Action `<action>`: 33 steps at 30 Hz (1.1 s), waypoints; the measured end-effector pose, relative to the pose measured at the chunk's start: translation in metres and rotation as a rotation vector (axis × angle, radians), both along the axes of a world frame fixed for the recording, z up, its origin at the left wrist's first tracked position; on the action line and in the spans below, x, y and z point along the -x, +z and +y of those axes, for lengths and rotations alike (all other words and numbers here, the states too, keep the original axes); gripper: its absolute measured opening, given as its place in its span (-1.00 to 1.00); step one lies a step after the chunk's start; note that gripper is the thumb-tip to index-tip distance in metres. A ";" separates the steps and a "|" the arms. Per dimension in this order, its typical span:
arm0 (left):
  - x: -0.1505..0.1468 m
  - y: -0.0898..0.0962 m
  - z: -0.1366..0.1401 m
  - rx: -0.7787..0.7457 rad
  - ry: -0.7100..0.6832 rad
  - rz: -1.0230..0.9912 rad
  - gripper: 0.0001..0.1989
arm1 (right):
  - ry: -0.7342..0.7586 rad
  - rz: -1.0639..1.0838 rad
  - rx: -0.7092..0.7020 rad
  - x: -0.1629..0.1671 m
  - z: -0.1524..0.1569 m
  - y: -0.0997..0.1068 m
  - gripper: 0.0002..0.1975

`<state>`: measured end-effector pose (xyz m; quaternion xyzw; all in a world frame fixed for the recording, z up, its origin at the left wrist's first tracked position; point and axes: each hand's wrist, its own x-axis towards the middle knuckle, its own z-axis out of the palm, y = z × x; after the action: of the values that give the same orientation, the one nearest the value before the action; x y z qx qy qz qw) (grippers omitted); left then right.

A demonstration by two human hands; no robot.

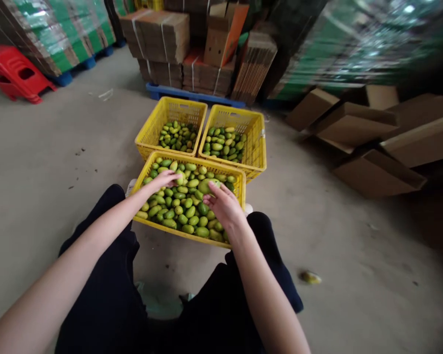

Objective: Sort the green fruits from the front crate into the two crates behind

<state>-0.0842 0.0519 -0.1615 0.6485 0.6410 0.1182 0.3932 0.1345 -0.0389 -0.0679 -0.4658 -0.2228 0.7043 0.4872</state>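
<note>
A large green mango (207,186) near the far edge of the nearest yellow crate (239,183) was pinched by the right hand (223,205); the left hand (165,179) lay spread on the heaped fruit. A loose pinch could let it drop and bruise.

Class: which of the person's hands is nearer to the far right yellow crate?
Right. The right hand lies in the near crate just below the far right crate; the left hand is further left.

The near crate (239,189) is bright yellow with a mesh-patterned wall, as are the far left crate (151,129) and far right crate (257,142). The mangoes (184,206) are green, some yellowish. The floor (40,162) is pale grey. The stool (13,71) is red, the boxes (358,128) plain brown, the pallet (192,94) blue, the trousers (107,295) dark navy.
</note>
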 end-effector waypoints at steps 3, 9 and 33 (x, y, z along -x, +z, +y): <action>-0.008 0.058 -0.008 0.066 0.169 -0.641 -0.49 | -0.051 -0.099 -0.073 0.005 -0.004 -0.003 -0.62; -0.030 0.095 -0.072 -0.012 0.115 -1.010 -0.38 | -0.210 -0.444 -0.474 0.008 -0.022 -0.004 -0.66; -0.019 0.111 -0.089 -0.341 0.092 -0.723 -0.56 | -0.007 -0.252 -0.419 0.028 -0.020 -0.002 -0.63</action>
<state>-0.0656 -0.0373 -0.0504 0.5918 0.4606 0.4610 0.4744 0.1068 -0.0586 -0.0702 -0.4397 -0.4214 0.5775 0.5437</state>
